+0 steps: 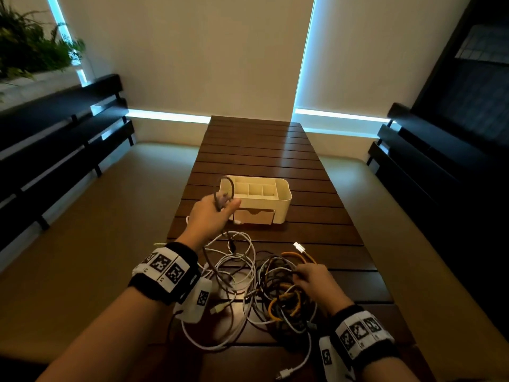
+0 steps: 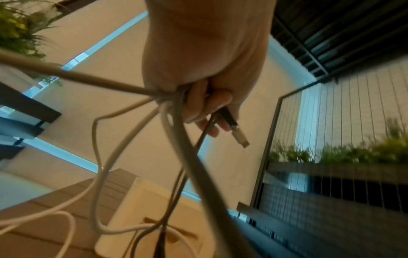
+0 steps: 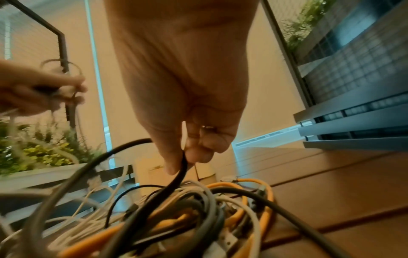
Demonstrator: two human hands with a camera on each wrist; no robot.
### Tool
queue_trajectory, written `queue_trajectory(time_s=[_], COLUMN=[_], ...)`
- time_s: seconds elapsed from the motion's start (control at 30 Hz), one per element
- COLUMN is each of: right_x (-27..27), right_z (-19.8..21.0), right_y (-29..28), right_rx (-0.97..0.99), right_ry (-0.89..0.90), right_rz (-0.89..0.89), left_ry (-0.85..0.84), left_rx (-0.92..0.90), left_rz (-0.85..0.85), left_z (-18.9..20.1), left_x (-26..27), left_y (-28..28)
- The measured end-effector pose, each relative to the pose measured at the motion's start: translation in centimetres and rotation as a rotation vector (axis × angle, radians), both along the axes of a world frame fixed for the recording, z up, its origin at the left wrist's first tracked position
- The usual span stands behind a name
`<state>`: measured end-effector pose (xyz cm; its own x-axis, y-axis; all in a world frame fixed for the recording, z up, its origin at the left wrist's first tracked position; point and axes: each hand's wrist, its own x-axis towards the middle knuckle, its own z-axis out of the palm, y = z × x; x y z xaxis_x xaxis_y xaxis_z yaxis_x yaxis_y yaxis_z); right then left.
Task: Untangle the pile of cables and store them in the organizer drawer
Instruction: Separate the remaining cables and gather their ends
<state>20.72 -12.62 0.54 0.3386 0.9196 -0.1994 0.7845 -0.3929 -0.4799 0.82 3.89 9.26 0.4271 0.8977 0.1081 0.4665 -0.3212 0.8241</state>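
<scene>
Left hand [image 1: 210, 216] raised, clenched round a grey cable [image 1: 228, 188] whose USB plug sticks out past the fingers, in front of the organizer [image 1: 281, 198]; its drawer [image 1: 254, 216] looks shut. Cable pile [image 1: 264, 288] on the worktop [image 1: 275, 150], near edge. Right hand [image 1: 312, 279] pinches a black cable [image 3: 176, 179] in it; cables are light and floppy, likely snag, best taken near plugs.

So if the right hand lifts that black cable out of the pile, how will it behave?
Probably floppy: the black cable bends sharply where the right hand pinches it. It likely drags neighbours along, since it runs under the orange cable and other loops. Looks light.
</scene>
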Motion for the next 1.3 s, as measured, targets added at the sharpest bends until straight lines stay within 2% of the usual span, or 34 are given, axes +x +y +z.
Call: queue_trajectory(time_s=[0.07,0.17,0.23,0.27,0.33,0.37,0.43,0.5,0.57,0.63,0.7,0.77,0.87,0.97,1.03,1.1,1.17,1.3], right_x=[1.4,4.1,5.6,5.8,5.5,5.0,3.2,1.0,-1.7,-4.5,-6.4,-7.5,-7.6,-7.1,-6.5,-6.0,-5.5,-4.7], right_z=[0.1,1.2,2.0,2.5,3.1,3.4,3.7,3.5,3.0,2.1,0.4,-1.6,-3.5,-3.8,-3.7,-3.2,-1.9,3.1], right_y=[-0.6,-1.6,-1.9,-1.9,-1.6,-1.5,-0.8,0.3,1.6,2.7,3.7,4.5,4.6,4.2,4.1,4.1,3.9,4.0], right_rx=[0.074,0.188,0.179,0.108,-0.021,-0.016,0.17,0.426,0.534,0.483,0.357,0.192,0.018,0.017,0.056,0.103,0.162,0.376], right_ry=[0.042,0.023,0.002,-0.028,-0.061,-0.082,-0.21,-0.303,-0.252,-0.182,-0.156,-0.22,-0.393,-0.444,-0.469,-0.459,-0.382,-0.007], right_rz=[-0.157,-0.475,-0.569,-0.554,-0.531,-0.552,-0.56,-0.438,-0.188,0.077,0.27,0.354,0.407,0.424,0.441,0.391,0.234,-0.477], left_ry=[0.183,0.342,0.476,0.535,0.646,0.682,0.682,0.652,0.62,0.555,0.486,0.462,0.573,0.824,0.887,0.835,0.753,0.405], left_rx=[-0.044,-0.239,-0.335,-0.351,-0.295,-0.223,-0.092,-0.021,0.029,0.09,0.181,0.289,0.442,0.551,0.505,0.385,0.296,-0.004], left_rz=[-0.049,-0.149,-0.221,-0.252,-0.232,-0.19,-0.102,-0.058,-0.049,-0.045,-0.05,-0.069,-0.057,-0.048,-0.033,-0.017,-0.014,0.038], left_z=[-0.5,-0.2,0.0,-0.1,-0.3,-0.5,-0.6,-0.7,-0.8,-1.0,-1.1,-0.8,0.3,0.7,0.9,1.1,1.2,0.8], left_x=[-0.4,-1.0,-1.1,-1.1,-0.9,-0.6,-0.3,-0.2,-0.1,-0.2,-0.3,-0.5,-1.0,-1.3,-1.3,-1.2,-0.9,-0.2], left_y=[-0.4,-0.8,-0.5,-0.5,-0.7,-0.9,-1.3,-1.6,-1.8,-2.1,-2.4,-2.6,-3.3,-4.1,-4.5,-4.4,-3.8,-2.6])
